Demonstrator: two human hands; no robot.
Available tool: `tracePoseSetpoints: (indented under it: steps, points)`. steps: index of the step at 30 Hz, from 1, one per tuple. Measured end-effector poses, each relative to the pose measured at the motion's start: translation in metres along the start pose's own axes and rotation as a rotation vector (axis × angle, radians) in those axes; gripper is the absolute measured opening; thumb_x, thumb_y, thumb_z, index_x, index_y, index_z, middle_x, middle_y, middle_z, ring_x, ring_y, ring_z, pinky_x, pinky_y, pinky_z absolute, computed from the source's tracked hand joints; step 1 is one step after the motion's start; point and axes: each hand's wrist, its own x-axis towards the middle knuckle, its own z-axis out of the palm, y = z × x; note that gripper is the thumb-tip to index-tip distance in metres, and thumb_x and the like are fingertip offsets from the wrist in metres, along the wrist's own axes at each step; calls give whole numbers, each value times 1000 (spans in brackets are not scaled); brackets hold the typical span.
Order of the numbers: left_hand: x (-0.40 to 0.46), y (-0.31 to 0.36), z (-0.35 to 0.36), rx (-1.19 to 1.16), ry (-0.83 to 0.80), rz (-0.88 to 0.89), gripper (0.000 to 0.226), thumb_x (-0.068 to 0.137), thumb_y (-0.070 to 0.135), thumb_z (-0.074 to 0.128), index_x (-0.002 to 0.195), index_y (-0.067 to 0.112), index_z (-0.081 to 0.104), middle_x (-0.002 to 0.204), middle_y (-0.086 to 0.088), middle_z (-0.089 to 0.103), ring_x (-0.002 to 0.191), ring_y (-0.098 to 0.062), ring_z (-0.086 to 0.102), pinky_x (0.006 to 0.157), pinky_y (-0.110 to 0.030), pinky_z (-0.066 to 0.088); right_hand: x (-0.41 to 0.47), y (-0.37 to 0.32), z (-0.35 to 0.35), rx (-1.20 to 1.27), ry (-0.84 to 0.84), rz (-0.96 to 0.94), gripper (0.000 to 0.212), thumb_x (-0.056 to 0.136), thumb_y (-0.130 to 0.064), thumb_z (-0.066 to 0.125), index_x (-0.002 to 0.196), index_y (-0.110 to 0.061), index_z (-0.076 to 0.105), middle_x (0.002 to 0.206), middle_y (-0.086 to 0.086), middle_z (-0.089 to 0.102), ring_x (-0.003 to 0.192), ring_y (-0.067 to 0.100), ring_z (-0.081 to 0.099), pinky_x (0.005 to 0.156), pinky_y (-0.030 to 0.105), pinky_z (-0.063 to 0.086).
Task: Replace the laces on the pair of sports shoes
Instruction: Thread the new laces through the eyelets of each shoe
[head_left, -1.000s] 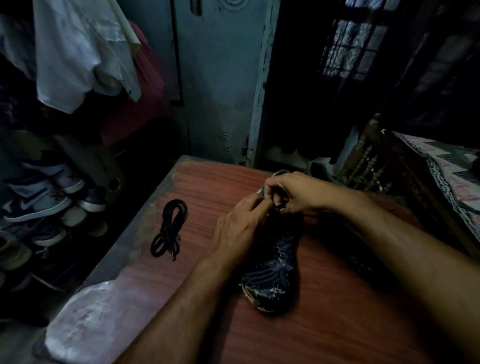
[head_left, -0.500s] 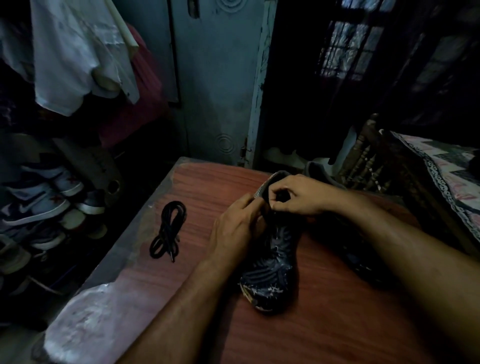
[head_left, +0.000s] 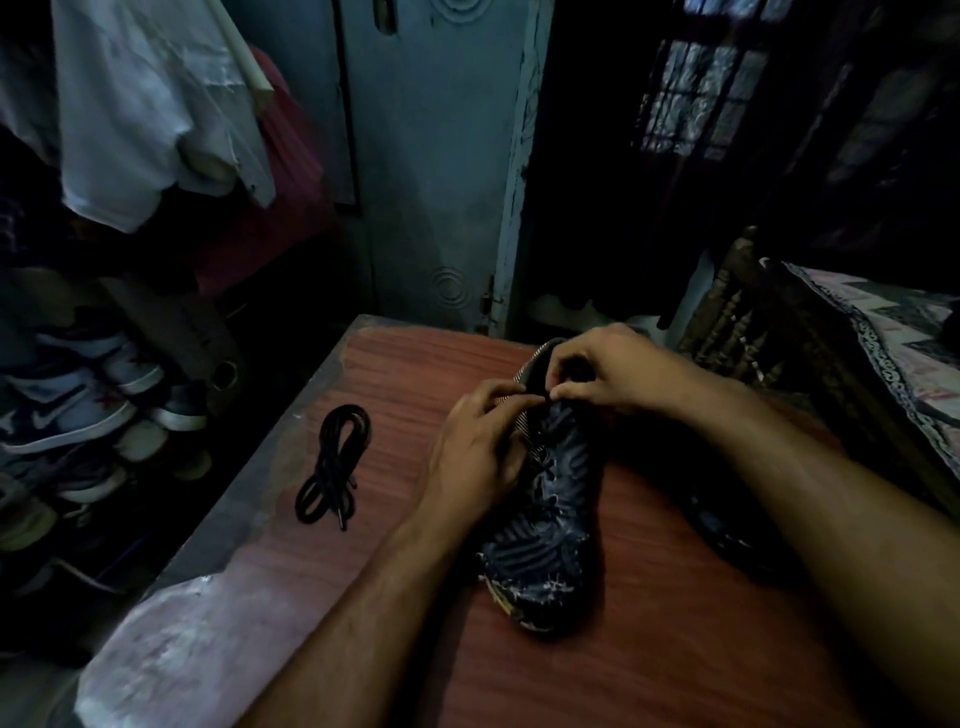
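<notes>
A dark sports shoe (head_left: 540, 525) lies near the middle of the table (head_left: 395, 374), toe toward the person. In the dim light a lace end could slip from the fingers or miss an eyelet. The left hand (head_left: 480, 457) and right hand (head_left: 602, 371), fingers curled, pinch something at the shoe's collar. A bundled black lace (head_left: 332, 462) lies near the left edge.

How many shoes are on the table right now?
2: one dark patterned shoe under both hands, and a second shoe, mostly hidden in shadow beneath the right forearm. The table may hide nothing else.
</notes>
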Motion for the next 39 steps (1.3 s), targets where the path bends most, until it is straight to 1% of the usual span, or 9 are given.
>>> tracePoseSetpoints:
  steps: [3, 7, 11, 14, 16, 20, 24, 34, 39]
  points:
    - [0, -1, 1, 5, 28, -25, 43, 88, 6, 69, 129, 18, 69, 131, -2, 59, 115, -12, 51, 95, -5, 29, 2, -6, -16, -256, -45, -11, 13, 94, -37, 66, 106, -35, 70, 102, -16, 64, 103, 7, 44, 93, 35, 35]
    - [0, -3, 2, 8, 33, -64, 39, 92, 13, 71, 130, 20, 69, 131, -1, 59, 117, -14, 54, 94, -21, 40, 9, -8, -46, -448, -100, 56, 16, 98, -37, 60, 111, -36, 69, 110, -12, 66, 115, 15, 52, 97, 38, 38]
    - [0, -3, 3, 7, 60, -89, 43, 93, 15, 70, 136, 20, 65, 131, 0, 59, 117, -15, 54, 93, -19, 38, 5, -5, -68, 92, 65, 173, 13, 100, -17, 61, 93, -23, 70, 91, -3, 72, 88, 14, 71, 73, 25, 56]
    - [-1, 0, 1, -26, 62, -106, 49, 94, 16, 68, 142, 21, 58, 131, 3, 58, 115, -11, 52, 92, -15, 36, -2, -18, -67, 795, 288, 342, 15, 103, -7, 53, 97, -6, 67, 85, 12, 67, 64, 16, 72, 56, 32, 62]
    - [0, 1, 0, -48, 55, -111, 52, 92, 14, 68, 143, 21, 56, 133, 3, 58, 116, -10, 51, 94, -9, 33, -1, -28, -68, 1019, 408, 388, 14, 102, -6, 54, 98, -3, 67, 83, 14, 62, 59, 15, 70, 56, 32, 62]
    - [0, 0, -1, -74, 42, -138, 55, 91, 16, 68, 143, 25, 53, 135, 9, 56, 120, -9, 52, 98, -13, 35, 4, -46, -81, 1135, 486, 366, 12, 101, -12, 58, 101, -9, 70, 80, 2, 66, 61, 8, 67, 56, 22, 51]
    - [0, -1, -2, -87, 30, -157, 58, 91, 16, 69, 144, 29, 51, 134, 12, 56, 120, -5, 51, 96, -2, 29, 6, -54, -87, 1153, 548, 316, 12, 99, -15, 60, 98, -14, 72, 82, -3, 73, 65, 6, 68, 55, 23, 35]
    - [2, -5, 0, -126, 44, -145, 60, 87, 14, 70, 144, 25, 51, 136, 9, 57, 124, -9, 53, 104, -26, 44, 10, -58, -63, 1430, 636, 283, 14, 98, -2, 56, 93, -4, 69, 71, 3, 66, 63, 11, 64, 68, 28, 58]
    - [2, -6, 1, -120, 48, -140, 60, 86, 12, 70, 142, 22, 53, 135, 7, 59, 122, -10, 55, 101, -19, 40, 8, -51, -46, 1341, 642, 350, 15, 99, -1, 57, 90, -3, 69, 70, 5, 63, 59, 11, 60, 66, 28, 58]
